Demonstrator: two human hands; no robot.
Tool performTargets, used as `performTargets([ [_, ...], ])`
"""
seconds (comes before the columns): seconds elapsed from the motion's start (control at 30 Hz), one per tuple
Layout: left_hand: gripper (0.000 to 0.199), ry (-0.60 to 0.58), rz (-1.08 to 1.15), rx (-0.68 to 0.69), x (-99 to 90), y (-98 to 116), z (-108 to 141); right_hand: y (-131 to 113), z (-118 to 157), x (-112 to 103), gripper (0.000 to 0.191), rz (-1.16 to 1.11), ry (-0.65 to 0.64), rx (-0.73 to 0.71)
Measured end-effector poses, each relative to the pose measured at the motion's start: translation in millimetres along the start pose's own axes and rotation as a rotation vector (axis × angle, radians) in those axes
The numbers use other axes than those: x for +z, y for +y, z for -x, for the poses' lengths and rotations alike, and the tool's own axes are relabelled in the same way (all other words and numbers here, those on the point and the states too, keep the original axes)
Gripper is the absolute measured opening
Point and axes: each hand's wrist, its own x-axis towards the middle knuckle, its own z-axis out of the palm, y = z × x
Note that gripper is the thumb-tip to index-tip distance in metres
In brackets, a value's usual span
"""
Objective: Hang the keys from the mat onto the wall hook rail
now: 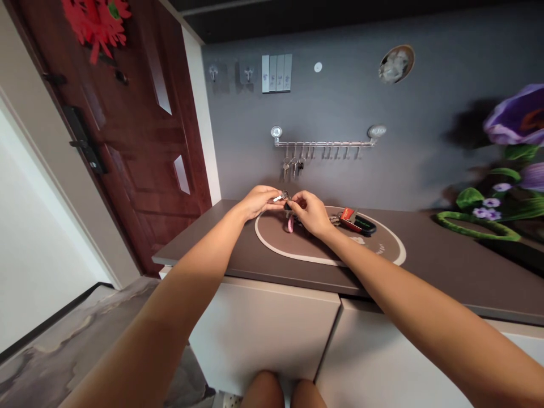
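Observation:
Above a brown oval mat (293, 246) with a pale rim, my two hands meet in front of the wall. Fingers of my left hand (260, 202) are closed on a silver key (279, 198) on a small ring. My right hand (311, 214) pinches the ring side of the same bunch, where a dark piece shows at the fingertips. Just below the fingers is a pink loop (290, 224); whether it hangs or lies on the mat I cannot tell. Right of my right hand, other keys (334, 219), a red tag (349, 217) and a black strap (366, 226) lie on the mat.
A clear rail (325, 144) with several hooks is fixed to the wall, with keys (294, 166) hanging at its left. Purple flowers (516, 119) and a green stem loop (478, 229) stand right on the countertop (429, 272). A brown door (144, 141) is left.

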Motion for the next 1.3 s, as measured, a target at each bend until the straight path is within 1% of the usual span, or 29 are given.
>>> performTargets([
  [0.2, 0.005, -0.015, 0.057, 0.002, -1.0, -0.1, -0.1, -1.1, -0.2, -1.6, 0.011, -0.027, 0.034, 0.002],
  [0.5, 0.007, -0.021, 0.012, -0.04, 0.4, -2.5, 1.3, 4.8, -2.8, -1.9, 0.014, -0.125, 0.074, 0.032],
  [0.6, 0.01, -0.058, -0.021, -0.071, 0.9, -5.2, 1.0, 5.5, -3.1, -2.4, 0.015, -0.174, 0.071, 0.058],
  [0.7, 0.013, -0.12, -0.079, -0.089, 2.0, -8.0, 0.5, 4.8, -2.9, -3.5, 0.017, -0.227, 0.06, 0.085],
  [0.77, 0.018, -0.154, -0.135, -0.09, 3.1, -9.7, 0.4, 3.9, -2.3, -4.5, 0.018, -0.256, 0.054, 0.106],
  [0.83, 0.022, -0.162, -0.181, -0.079, 4.6, -11.0, 0.8, 2.9, -1.3, -5.7, 0.019, -0.281, 0.049, 0.123],
  [1.03, 0.031, -0.127, -0.316, -0.013, 8.6, -14.8, 1.9, 4.2, 0.2, -9.5, 0.02, -0.335, 0.036, 0.15],
  [1.13, 0.029, -0.091, -0.426, 0.056, 10.1, -15.9, 1.5, 8.5, -1.3, -11.2, 0.02, -0.385, 0.059, 0.174],
  [1.2, 0.027, -0.04, -0.591, 0.143, 10.4, -15.6, 1.4, 11.3, -3.3, -12.7, 0.021, -0.419, 0.08, 0.188],
  [1.3, 0.025, 0.035, -0.966, 0.334, 9.7, -14.7, 2.0, 12.9, -8.9, -16.6, 0.022, -0.491, 0.105, 0.251],
])
